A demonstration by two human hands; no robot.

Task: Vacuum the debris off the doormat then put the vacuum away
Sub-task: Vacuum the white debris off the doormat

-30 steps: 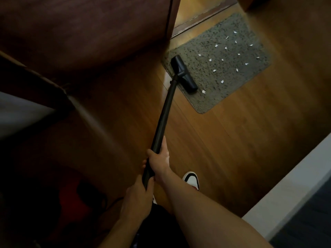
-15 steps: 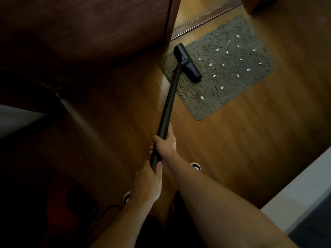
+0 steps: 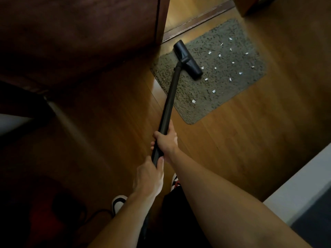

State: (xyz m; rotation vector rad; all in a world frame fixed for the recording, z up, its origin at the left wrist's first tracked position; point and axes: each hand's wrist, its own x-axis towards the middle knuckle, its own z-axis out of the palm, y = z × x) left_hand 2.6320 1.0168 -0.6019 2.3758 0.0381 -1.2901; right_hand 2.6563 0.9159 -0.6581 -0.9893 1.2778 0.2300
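A grey shaggy doormat (image 3: 200,90) lies on the wooden floor ahead. Several small white paper scraps (image 3: 219,55) are scattered over its right and near parts. The black vacuum head (image 3: 188,59) rests on the mat's left half, with its long black wand (image 3: 169,102) running back toward me. My right hand (image 3: 167,140) grips the wand higher up. Just below it, my left hand (image 3: 149,178) grips the wand's lower end. The vacuum's body is hidden in the dark at lower left.
A dark wooden door (image 3: 80,33) stands at the upper left, beside the mat. A door threshold (image 3: 197,18) runs behind the mat. A pale ledge (image 3: 304,178) sits at the right. My shoes (image 3: 118,203) and a black cable (image 3: 96,213) are near my feet.
The vacuum head has slid forward from the mat's near-left edge onto its left half. Both hands moved forward with the wand.
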